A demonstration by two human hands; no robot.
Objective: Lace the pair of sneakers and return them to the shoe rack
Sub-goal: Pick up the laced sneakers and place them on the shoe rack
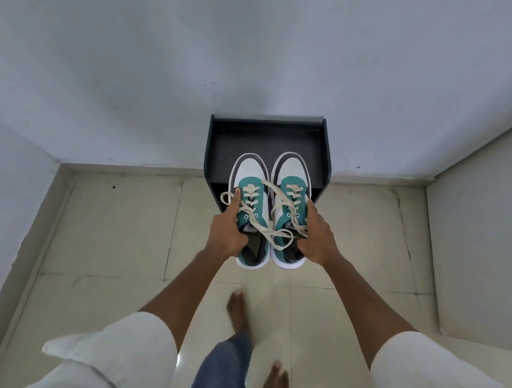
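Note:
Two teal, white and grey sneakers are held side by side in the air, toes pointing away from me. My left hand [227,231] grips the left sneaker [250,176] at its outer side, thumb inside the opening. My right hand [317,235] grips the right sneaker [291,169] the same way. Cream laces [274,219] run through the eyelets of both shoes, with loose ends draped across the tongues and between the shoes. The dark shoe rack [264,135] stands against the wall just beyond and below the sneakers; the toes overlap its top shelf in the view.
The rack stands in a corner area with pale walls at the back, a wall on the left and another on the right. The floor is beige tile [105,228]. My bare feet [238,310] are on the tiles below the shoes.

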